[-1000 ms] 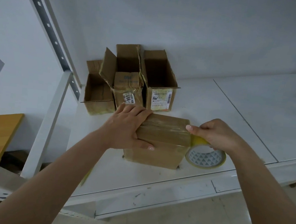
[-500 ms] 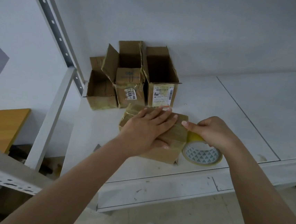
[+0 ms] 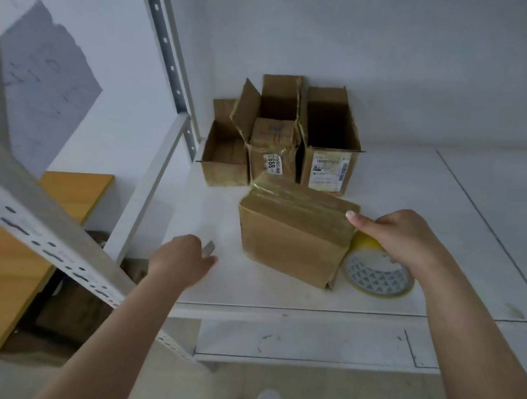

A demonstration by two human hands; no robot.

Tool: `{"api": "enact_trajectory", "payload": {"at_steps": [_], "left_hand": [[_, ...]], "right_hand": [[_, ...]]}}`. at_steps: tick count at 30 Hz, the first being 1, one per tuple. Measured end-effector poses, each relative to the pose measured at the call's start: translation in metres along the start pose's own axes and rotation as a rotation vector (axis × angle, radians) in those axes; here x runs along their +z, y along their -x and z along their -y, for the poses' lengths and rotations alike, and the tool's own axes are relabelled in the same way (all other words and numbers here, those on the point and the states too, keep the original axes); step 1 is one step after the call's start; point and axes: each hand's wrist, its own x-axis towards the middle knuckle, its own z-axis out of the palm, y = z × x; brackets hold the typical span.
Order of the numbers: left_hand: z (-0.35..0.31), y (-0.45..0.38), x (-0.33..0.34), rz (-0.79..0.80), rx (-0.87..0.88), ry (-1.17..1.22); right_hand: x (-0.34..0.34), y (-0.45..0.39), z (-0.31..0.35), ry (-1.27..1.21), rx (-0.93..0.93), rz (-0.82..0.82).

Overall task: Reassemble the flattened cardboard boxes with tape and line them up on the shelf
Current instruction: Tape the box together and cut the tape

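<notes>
We are taping shut a box (image 3: 294, 234) near the shelf's (image 3: 401, 187) front edge.

Our right hand (image 3: 403, 238) is gripping the tape roll (image 3: 377, 274) against its right side; our left hand (image 3: 182, 259), loosely curled, is closing on a small grey cutter-like object (image 3: 208, 248), probably to sever the tape; three open boxes (image 3: 281, 136) are lining the far wall.

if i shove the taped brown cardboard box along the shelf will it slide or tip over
The taped brown cardboard box probably slides rather than tips: it sits low and wide on the smooth white shelf. It is likely light, like the open empty boxes behind it. Its glossy taped top may feel slippery.
</notes>
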Motion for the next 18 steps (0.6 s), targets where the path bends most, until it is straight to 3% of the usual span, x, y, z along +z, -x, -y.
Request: {"api": "enact_trajectory", "payload": {"at_steps": [2,5,8,10,14,16,18], "left_hand": [[-0.004,0.008,0.024,0.03,-0.008,-0.064],[-0.011,0.011,0.037,-0.089,-0.108,-0.084],[-0.007,0.006,0.035,-0.132,-0.071,-0.103],[0.001,0.003,0.027,-0.158,-0.068,0.068],[-0.004,0.002,-0.015,-0.345,-0.024,0.764],[-0.03,0.008,-0.046,-0.503,0.137,0.914],[-0.067,0.018,-0.076,-0.443,0.419,1.0]], "right_hand": [[0.001,0.0,0.004,0.0,-0.011,0.019],[0.003,-0.001,0.005,-0.003,-0.012,0.023],[0.003,-0.002,0.006,0.007,-0.019,0.032],[0.002,-0.001,0.006,-0.001,-0.028,0.049],[-0.002,0.0,0.002,-0.045,-0.016,0.127],[-0.005,-0.001,0.001,-0.077,0.004,0.188],[-0.009,-0.002,0.002,-0.121,0.011,0.236]]}}
